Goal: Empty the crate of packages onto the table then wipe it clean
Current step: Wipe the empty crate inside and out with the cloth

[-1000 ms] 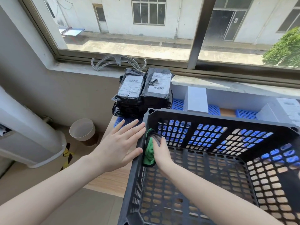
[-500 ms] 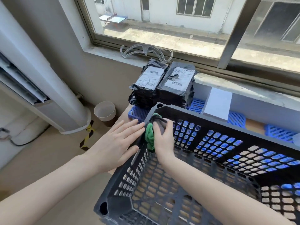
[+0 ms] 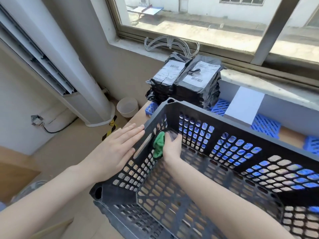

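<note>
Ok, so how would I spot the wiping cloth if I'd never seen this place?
Find the big dark grey crate full of holes, below the window. Look at its left inside wall, where the right hand presses. The cloth is the bunched lump under that hand, the only bright green thing there.

At the left we see a tall white air conditioner (image 3: 82, 80) standing on the floor. Near its foot are a pale round container (image 3: 127, 109) and a strip of yellow-and-black tape (image 3: 110, 128). A grey socket (image 3: 36, 118) with a black cable sits low on the wall. On the windowsill lies a clear plastic hanger (image 3: 170, 43). Below the sill we see blue lattice pieces (image 3: 265, 125), and a flat white box (image 3: 245, 106) rests over them. Outside stands a blue ping-pong table (image 3: 148, 10).
</note>
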{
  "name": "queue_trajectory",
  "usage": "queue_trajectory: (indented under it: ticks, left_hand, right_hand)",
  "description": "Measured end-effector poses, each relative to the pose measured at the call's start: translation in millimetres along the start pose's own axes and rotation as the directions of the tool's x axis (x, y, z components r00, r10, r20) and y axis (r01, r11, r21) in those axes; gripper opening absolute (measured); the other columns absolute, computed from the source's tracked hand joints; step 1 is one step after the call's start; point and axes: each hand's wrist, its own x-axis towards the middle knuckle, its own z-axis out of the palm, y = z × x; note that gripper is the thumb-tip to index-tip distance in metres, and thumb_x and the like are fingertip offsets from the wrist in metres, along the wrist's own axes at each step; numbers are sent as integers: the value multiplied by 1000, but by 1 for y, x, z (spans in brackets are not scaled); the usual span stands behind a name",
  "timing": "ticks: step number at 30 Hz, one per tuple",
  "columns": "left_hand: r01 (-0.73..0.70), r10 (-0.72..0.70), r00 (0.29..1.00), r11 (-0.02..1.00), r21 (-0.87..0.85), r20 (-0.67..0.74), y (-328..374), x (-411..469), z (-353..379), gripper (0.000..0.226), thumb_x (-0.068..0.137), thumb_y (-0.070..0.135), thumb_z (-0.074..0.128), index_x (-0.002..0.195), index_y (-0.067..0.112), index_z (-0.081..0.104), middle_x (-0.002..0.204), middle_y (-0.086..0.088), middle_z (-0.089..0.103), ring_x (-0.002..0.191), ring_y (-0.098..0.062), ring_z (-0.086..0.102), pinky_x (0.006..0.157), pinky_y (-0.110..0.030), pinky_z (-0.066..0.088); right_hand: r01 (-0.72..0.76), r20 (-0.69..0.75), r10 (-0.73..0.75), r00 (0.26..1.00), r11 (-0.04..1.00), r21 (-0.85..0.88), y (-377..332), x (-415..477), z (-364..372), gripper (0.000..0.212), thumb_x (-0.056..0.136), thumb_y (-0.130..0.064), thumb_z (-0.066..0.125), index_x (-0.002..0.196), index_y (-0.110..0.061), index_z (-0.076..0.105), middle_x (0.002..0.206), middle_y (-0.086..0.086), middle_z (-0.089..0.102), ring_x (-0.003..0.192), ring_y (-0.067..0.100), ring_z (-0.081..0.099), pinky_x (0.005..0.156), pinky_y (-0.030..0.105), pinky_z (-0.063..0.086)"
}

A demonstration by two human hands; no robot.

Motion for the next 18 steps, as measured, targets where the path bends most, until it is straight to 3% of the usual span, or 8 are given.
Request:
queue_trajectory:
  ticks: [4,8,10,15,18]
  left_hand:
    - [7,-7,1000,999,-47,1,-1,2,-1,53,99,29,32,151,19,35,159,10,26,149,-10,16,119,-37,17]
    - [1,0,1000,999,-36,8,-3,1,-1,53,99,29,32,151,20,33,160,11,24,149,-10,16,119,-35,14]
    - [3,-3,1000,1000,-4,2,-1,2,0,53,99,28,33,151,19,34,160,9,26,149,-11,18,119,-37,16]
    - [34,-34,999,999,26,11,3,0,1,52,101,29,31,152,19,32,160,9,25,149,-12,17,119,-39,17]
    - [55,-56,997,998,15,47,1,-1,-3,52,101,31,27,153,24,29,161,14,21,150,-10,12,120,-40,14]
  right_hand:
    - [89,-35,-85,996,989,115,-30,3,3,44,98,-32,50,137,-16,36,119,-2,48,106,15,47,90,22,32]
    - [51,-22,-50,998,999,13,-6,11,6,19,98,-31,49,112,-24,37,123,1,55,109,19,53,93,28,39]
    - [12,-16,-12,1000,1000,-4,3,15,5,24,99,-32,46,119,-22,37,123,-1,54,116,21,53,97,29,38]
    - [-85,14,87,996,993,-80,12,17,-1,45,101,-31,42,140,-13,31,139,8,51,123,29,51,89,25,36]
    - [-103,7,103,995,994,-33,8,7,-5,41,99,-35,45,135,-16,38,131,9,55,116,27,53,88,27,38]
